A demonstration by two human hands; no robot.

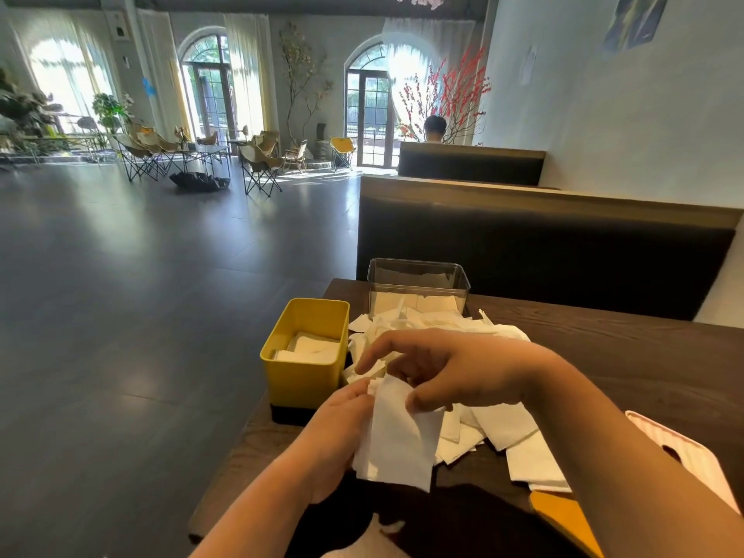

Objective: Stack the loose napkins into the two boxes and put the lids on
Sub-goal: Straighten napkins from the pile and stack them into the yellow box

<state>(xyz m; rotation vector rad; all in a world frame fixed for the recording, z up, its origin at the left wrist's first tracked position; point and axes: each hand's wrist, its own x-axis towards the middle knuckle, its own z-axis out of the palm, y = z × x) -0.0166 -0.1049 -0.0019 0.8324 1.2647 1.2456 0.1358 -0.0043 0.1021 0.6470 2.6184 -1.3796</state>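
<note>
Napkins (398, 445) gripped in left hand (342, 416), pinched by right hand (455, 372), yellow box (302, 382) beside.

We see daylight pouring in through the arched windows (209, 86) at the far end, blown out to white behind the curtains (241, 62). It streaks glare across the dark floor (120, 255). The near tabletop (604, 356) sits dimmer, and the napkins (398, 445) stand out bright against it. Straight lines bow near the edges. The far room looks soft, and the fingertips (364, 362) of the right grip (455, 372) smear slightly.
</note>
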